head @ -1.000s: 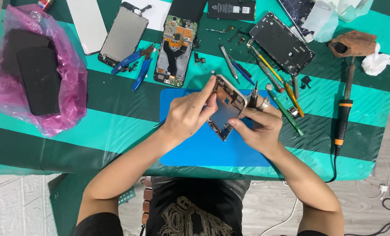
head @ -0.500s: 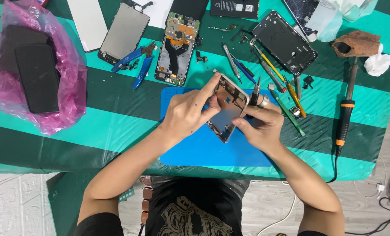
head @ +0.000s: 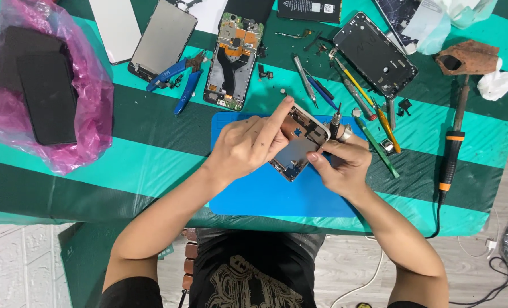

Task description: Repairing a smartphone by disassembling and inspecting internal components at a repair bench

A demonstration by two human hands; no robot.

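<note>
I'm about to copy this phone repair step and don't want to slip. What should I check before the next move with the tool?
1. Opened phone held over the blue mat: ok.
2. Left hand steadies the phone, forefinger along its top edge: ok.
3. Right hand grips the small screwdriver: ok.
4. Screwdriver tip seated on a screw: cannot tell, fingers hide it.
5. Soldering iron lies apart from both hands: ok.
6. Loose small parts off the mat, on the striped cloth: not ok.

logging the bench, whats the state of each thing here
phone frame: opened, held above the blue mat
left hand: gripping the frame
right hand: holding a screwdriver
second phone: back off, internals exposed
blue pliers: lying unused
soldering iron: lying on table
</note>
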